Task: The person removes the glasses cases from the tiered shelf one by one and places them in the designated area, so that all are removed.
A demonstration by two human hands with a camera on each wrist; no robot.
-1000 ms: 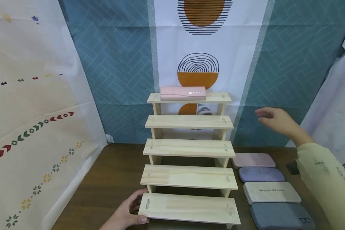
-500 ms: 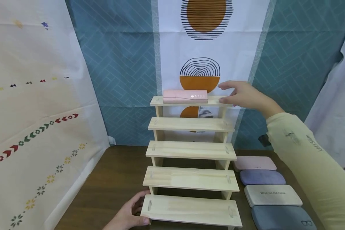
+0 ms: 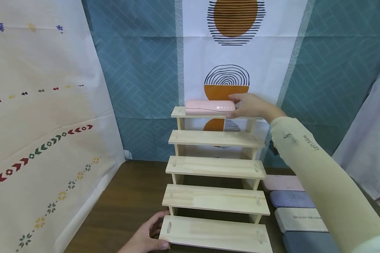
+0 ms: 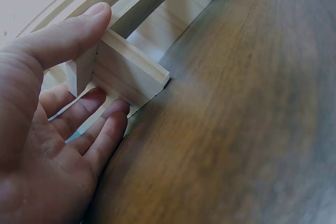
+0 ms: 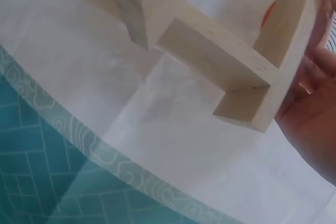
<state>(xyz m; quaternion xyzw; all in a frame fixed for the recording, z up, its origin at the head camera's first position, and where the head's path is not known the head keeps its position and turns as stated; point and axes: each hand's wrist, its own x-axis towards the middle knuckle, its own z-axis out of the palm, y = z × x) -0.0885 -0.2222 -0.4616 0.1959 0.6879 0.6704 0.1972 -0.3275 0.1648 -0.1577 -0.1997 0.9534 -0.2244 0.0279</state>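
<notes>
A pale wooden stepped display rack (image 3: 215, 196) stands on the dark table, its several shelves rising toward the back. On its top shelf lies a pink glasses case (image 3: 206, 107). My right hand (image 3: 253, 106) grips the right end of that case, thumb in front and fingers behind. In the right wrist view the hand (image 5: 312, 114) shows beside the underside of the top shelf (image 5: 244, 100); the case is mostly hidden there. Down at the lower left, my left hand (image 3: 147, 234) holds the end of the bottom step, thumb along its front edge and fingers behind, as the left wrist view also shows.
Right of the rack several flat cases lie in a row: pink (image 3: 282, 183), purple (image 3: 291, 199), white (image 3: 299, 219) and blue-grey (image 3: 308, 241). My right sleeve (image 3: 323, 175) partly covers them. A patterned cloth (image 3: 139, 88) hangs close behind the rack; another (image 3: 44, 123) hangs at left.
My right hand has come in from the right to the pink case on the top shelf and closed round its end. The left hand keeps its hold. The head view has shifted slightly.
</notes>
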